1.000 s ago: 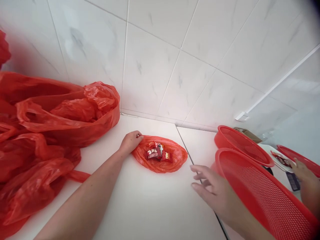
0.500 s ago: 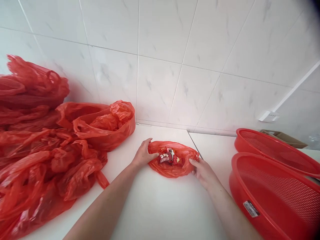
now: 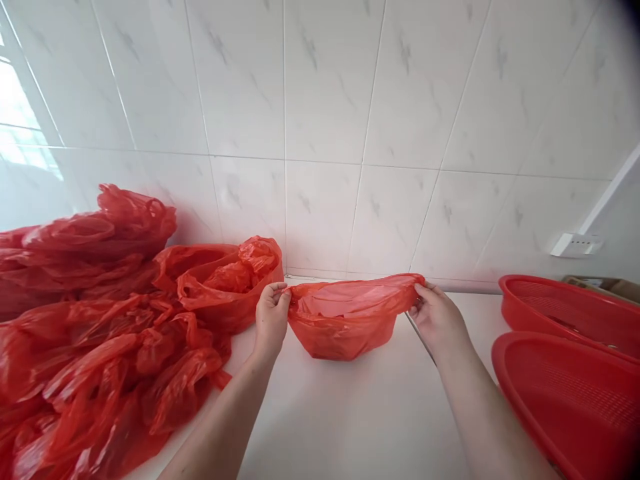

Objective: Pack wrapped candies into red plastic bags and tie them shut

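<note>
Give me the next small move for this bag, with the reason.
Probably draw both hands inward to gather the bag's mouth: the left hand and right hand pinch opposite ends of the red bag's rim, and its mouth gapes.

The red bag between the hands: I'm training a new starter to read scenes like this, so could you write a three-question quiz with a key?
1. Where do the left hand and right hand grip the red bag?
A) Under its base
B) At opposite ends of its rim
C) At the middle of its front

2. True or false: the right hand is well away from the red bag, touching nothing.

3. Fill in: the red baskets stand to the ____ of the held bag, and the heap of red bags lies to its ____.

Key: 1 B; 2 false; 3 right, left.
</note>
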A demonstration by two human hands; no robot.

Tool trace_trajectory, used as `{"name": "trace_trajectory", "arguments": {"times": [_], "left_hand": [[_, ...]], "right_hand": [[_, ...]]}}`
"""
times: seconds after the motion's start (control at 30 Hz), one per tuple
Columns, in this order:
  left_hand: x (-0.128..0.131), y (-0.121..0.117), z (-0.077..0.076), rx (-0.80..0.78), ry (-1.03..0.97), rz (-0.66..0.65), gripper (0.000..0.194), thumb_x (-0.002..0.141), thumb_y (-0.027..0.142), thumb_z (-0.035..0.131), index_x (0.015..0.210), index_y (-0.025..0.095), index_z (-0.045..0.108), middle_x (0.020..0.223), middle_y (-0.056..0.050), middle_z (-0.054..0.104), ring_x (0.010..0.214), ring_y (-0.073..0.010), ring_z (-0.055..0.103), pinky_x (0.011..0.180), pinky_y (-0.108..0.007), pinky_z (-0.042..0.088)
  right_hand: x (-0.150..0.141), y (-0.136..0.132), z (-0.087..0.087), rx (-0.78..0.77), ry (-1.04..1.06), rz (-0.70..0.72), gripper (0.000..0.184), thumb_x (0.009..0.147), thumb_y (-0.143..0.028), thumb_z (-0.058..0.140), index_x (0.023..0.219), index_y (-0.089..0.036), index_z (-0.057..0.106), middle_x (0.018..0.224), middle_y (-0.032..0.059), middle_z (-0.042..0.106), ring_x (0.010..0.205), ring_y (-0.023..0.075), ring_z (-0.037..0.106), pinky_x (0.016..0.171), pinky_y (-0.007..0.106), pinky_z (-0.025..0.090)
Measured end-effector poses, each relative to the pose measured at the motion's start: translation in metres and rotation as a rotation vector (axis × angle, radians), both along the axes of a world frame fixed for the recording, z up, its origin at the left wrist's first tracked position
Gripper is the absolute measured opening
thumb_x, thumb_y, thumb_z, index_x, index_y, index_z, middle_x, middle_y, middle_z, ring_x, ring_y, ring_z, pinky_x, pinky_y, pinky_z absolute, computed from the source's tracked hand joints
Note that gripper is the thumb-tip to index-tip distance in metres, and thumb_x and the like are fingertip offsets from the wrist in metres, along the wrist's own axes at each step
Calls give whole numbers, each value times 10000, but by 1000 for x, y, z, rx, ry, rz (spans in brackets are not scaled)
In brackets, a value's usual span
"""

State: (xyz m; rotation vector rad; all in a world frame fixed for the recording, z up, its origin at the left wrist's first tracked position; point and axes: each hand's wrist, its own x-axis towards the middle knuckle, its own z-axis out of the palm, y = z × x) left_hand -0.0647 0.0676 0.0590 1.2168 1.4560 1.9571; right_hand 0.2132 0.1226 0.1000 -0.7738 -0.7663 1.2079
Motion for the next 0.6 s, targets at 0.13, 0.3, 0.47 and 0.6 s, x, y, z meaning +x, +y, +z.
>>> {"name": "trace_trajectory", "arguments": {"times": [0.13,0.3,0.47,0.6], "left_hand": [[3,2,23,6,84,-37,252,843,425,463,939,204,537,827,-22,625,712,-136,599,646,-245,478],[6,0,31,-109,353,-100,313,737,388,630,1006,235,583,787,-2,610,657,-159,578,579,-260,458],[2,-9,28,-156,613,-10,501,651,104,594,1117,286,576,1036,-39,618,950,-238,584,765,-333,444],[0,-17,43,-130,705,191,433,678,104,539,1086,250,547,1017,-57,562,908,-229,553,733,-335,436]], "right_hand": [[-5,2,0,7,36,-37,282,530,-207,760,759,-203,596,712,-50,626,535,65,530,385,144,353],[-4,3,-2,5,20,-60,270,541,-234,774,766,-186,633,646,-36,609,487,53,489,388,139,364],[7,3,4,43,-26,-107,248,539,-247,794,704,-163,630,555,-58,524,454,31,401,357,117,286],[11,-6,14,69,-102,-325,213,627,-303,770,673,-176,606,667,-26,580,591,66,499,435,128,369]]}}
